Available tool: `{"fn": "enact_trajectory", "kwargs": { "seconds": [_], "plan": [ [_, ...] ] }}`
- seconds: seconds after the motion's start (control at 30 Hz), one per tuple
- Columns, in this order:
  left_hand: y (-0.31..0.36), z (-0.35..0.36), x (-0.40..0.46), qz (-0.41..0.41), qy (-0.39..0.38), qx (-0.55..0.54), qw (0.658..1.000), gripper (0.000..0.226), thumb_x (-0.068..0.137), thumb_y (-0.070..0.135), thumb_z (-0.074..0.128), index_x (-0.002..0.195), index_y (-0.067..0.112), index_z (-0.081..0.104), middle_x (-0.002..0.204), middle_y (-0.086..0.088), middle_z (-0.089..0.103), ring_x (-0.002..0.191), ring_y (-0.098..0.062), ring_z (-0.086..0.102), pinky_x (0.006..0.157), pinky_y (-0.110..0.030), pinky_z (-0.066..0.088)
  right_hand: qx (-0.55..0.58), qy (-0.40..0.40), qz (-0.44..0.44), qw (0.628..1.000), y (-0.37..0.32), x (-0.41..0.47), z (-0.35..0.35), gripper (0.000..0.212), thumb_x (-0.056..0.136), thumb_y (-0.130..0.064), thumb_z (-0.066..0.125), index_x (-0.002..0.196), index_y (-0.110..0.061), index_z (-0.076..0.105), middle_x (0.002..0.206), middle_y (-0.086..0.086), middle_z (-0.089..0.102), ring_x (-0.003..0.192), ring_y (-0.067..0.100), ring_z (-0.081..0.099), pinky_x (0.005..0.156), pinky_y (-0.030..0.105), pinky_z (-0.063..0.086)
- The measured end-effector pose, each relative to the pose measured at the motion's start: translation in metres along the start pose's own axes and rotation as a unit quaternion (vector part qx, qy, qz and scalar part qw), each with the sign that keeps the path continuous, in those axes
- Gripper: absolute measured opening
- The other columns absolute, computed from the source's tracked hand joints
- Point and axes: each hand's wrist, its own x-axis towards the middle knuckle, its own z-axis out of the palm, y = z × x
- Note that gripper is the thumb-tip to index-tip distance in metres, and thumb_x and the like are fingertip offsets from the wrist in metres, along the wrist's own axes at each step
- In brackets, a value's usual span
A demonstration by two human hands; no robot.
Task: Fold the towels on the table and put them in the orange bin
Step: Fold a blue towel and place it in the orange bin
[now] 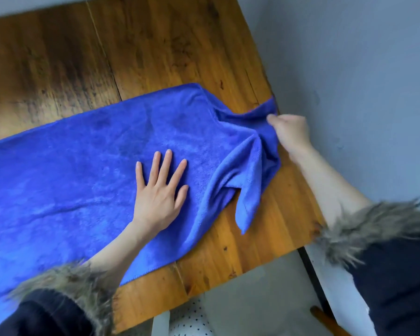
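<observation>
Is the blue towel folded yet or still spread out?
Mostly spread: the blue towel lies flat on the table under the left hand, and only its bunched right end is lifted, gripped by the right hand.

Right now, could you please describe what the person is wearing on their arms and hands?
Both hands, left hand and right hand, are bare, with no gloves, rings or watch visible. Each forearm emerges from a dark sleeve trimmed with a shaggy grey-brown fur cuff.

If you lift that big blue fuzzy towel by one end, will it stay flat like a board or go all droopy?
Probably droopy: where the right hand pinches the blue fuzzy towel, the cloth already bunches into soft folds. It likely weighs little, since that small pinch gathers it. It may slide on the wooden table, which could be why the left hand presses it flat.
</observation>
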Motion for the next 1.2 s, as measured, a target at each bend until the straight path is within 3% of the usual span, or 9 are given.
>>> {"fn": "enact_trajectory", "kwargs": {
  "seconds": [0.1, 0.17, 0.23, 0.37, 0.53, 0.67, 0.8, 1.03, 1.2],
  "plan": [
    [0.002, 0.001, 0.001, -0.006, 0.003, 0.011, 1.0, 0.055, 0.093, 0.042, 0.028, 0.143, 0.02, 0.035, 0.152, -0.013, 0.027, 0.141, -0.035, 0.021, 0.11, -0.063, 0.011, 0.06, 0.049, 0.048, 0.996, 0.001, 0.029, -0.01, 0.025, 0.09, -0.029, 0.053, 0.069, -0.016, 0.057, 0.066, 0.006, 0.055, 0.072, 0.025, 0.049, 0.065, 0.031, 0.038],
    [0.003, 0.002, 0.001, -0.009, 0.007, 0.015, 1.0, 0.055, 0.093, 0.042, 0.028, 0.143, 0.021, 0.034, 0.152, -0.013, 0.027, 0.141, -0.034, 0.021, 0.11, -0.063, 0.011, 0.015, 0.092, 0.037, 0.995, 0.006, 0.029, -0.009, 0.026, 0.092, -0.029, 0.051, 0.108, -0.012, 0.062, 0.107, 0.01, 0.063, 0.103, 0.026, 0.056, 0.086, 0.032, 0.041],
    [0.003, 0.003, 0.002, -0.011, 0.015, 0.02, 1.0, 0.055, 0.093, 0.041, 0.028, 0.143, 0.021, 0.034, 0.152, -0.013, 0.027, 0.141, -0.034, 0.021, 0.11, -0.062, 0.012, -0.045, 0.143, -0.037, 0.988, 0.008, 0.005, -0.002, 0.034, 0.092, -0.026, 0.05, 0.12, -0.008, 0.055, 0.123, 0.013, 0.053, 0.115, 0.029, 0.049, 0.094, 0.035, 0.036],
    [0.003, 0.005, 0.001, -0.011, 0.022, 0.023, 0.999, 0.055, 0.093, 0.041, 0.029, 0.144, 0.022, 0.031, 0.153, -0.012, 0.025, 0.142, -0.033, 0.019, 0.111, -0.061, 0.01, -0.079, 0.156, -0.216, 0.96, 0.02, -0.085, 0.028, 0.026, 0.089, -0.013, 0.054, 0.111, -0.002, 0.06, 0.112, 0.016, 0.057, 0.105, 0.032, 0.054, 0.089, 0.038, 0.04],
    [0.003, 0.004, 0.001, -0.012, 0.022, 0.021, 0.999, 0.055, 0.093, 0.042, 0.028, 0.145, 0.022, 0.03, 0.154, -0.011, 0.023, 0.142, -0.033, 0.018, 0.112, -0.061, 0.009, -0.175, 0.074, -0.282, 0.94, 0.058, -0.165, 0.059, 0.033, 0.082, -0.015, 0.065, 0.114, -0.007, 0.062, 0.117, 0.015, 0.06, 0.099, 0.033, 0.059, 0.081, 0.04, 0.047],
    [0.003, 0.005, 0.001, -0.013, 0.019, 0.017, 1.0, 0.056, 0.092, 0.042, 0.027, 0.145, 0.022, 0.03, 0.154, -0.011, 0.022, 0.143, -0.032, 0.017, 0.112, -0.061, 0.007, -0.243, 0.018, -0.284, 0.927, 0.097, -0.151, 0.034, 0.054, 0.078, 0.008, 0.055, 0.129, -0.009, 0.055, 0.139, 0.019, 0.046, 0.127, 0.034, 0.046, 0.104, 0.049, 0.037],
    [0.002, 0.007, 0.001, -0.013, 0.018, 0.019, 1.0, 0.056, 0.093, 0.042, 0.026, 0.145, 0.022, 0.029, 0.155, -0.011, 0.021, 0.143, -0.032, 0.015, 0.112, -0.06, 0.006, -0.269, 0.003, -0.239, 0.933, 0.125, -0.122, -0.01, 0.065, 0.071, 0.013, 0.048, 0.131, -0.013, 0.054, 0.145, 0.016, 0.039, 0.136, 0.033, 0.034, 0.111, 0.056, 0.024],
    [0.003, 0.006, 0.0, -0.012, 0.018, 0.018, 1.0, 0.056, 0.093, 0.042, 0.026, 0.145, 0.021, 0.031, 0.154, -0.012, 0.022, 0.143, -0.032, 0.015, 0.112, -0.061, 0.006, -0.157, 0.079, -0.119, 0.977, 0.128, -0.113, -0.025, 0.019, 0.087, -0.006, 0.054, 0.104, -0.003, 0.064, 0.142, 0.014, 0.043, 0.137, 0.029, 0.033, 0.115, 0.051, 0.015],
    [0.004, 0.004, 0.0, -0.016, 0.018, 0.015, 1.0, 0.056, 0.093, 0.041, 0.026, 0.144, 0.02, 0.031, 0.154, -0.013, 0.022, 0.143, -0.032, 0.015, 0.111, -0.061, 0.006, -0.271, -0.013, -0.16, 0.949, 0.13, -0.132, -0.009, 0.05, 0.095, -0.031, 0.046, 0.142, -0.015, 0.037, 0.154, 0.01, 0.022, 0.144, 0.026, 0.017, 0.116, 0.046, 0.01]
  ]
}}
